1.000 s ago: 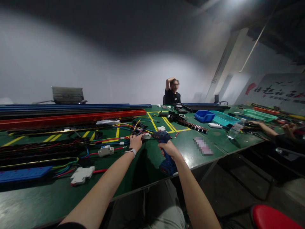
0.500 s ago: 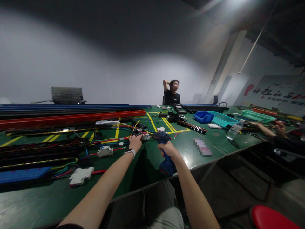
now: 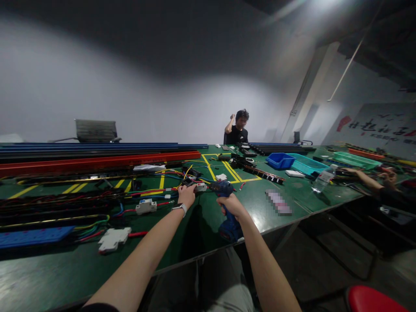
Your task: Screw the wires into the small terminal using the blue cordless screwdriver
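Note:
My right hand (image 3: 232, 205) is wrapped round the handle of a blue cordless drill (image 3: 229, 223), whose nose points left. Just off the drill's tip is a small white circuit breaker (image 3: 201, 187), and my left hand (image 3: 187, 195) grips it from its left side, fingers partly hidden. Red, yellow and blue wires (image 3: 152, 192) run leftward from it over the green table (image 3: 260, 208). Two more white breakers lie to the left: one (image 3: 146, 207) with a red lead and a larger one (image 3: 114, 239) near the front edge beside a blue socket strip (image 3: 35, 237).
Long red (image 3: 97, 162) and blue rails lie across the back left. To the right are a blue bin (image 3: 281, 160), a turquoise tray (image 3: 308, 164), a water bottle (image 3: 324, 178) and a blurred phone-like object (image 3: 278, 202). A person (image 3: 239, 130) sits opposite; another's arm (image 3: 367, 180) reaches in at right.
The view has shifted slightly, so everything sits a little further right. Both my hands keep their hold, with the drill at the breaker. The person opposite has lowered their head and moved their raised hand.

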A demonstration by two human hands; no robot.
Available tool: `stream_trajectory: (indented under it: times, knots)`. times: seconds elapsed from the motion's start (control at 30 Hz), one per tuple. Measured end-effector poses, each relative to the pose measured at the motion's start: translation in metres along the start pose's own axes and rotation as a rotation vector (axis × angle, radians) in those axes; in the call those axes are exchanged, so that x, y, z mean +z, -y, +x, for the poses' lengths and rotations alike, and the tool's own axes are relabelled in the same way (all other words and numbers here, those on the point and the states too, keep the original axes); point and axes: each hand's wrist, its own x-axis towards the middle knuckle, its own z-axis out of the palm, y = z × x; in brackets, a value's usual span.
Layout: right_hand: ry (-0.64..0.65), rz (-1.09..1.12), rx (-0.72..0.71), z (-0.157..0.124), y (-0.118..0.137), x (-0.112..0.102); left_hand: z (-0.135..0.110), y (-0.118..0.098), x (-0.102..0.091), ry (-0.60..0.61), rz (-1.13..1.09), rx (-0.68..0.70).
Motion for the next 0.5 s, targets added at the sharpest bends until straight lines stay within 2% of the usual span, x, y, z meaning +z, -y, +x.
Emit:
stream_trajectory:
  times: [0.5]
  knots:
    - [0.002, 0.019, 0.003, -0.0006, 0.0017, 0.0007, -0.0001, 0.0001, -0.002, 0.018, -0.003, 0.0]
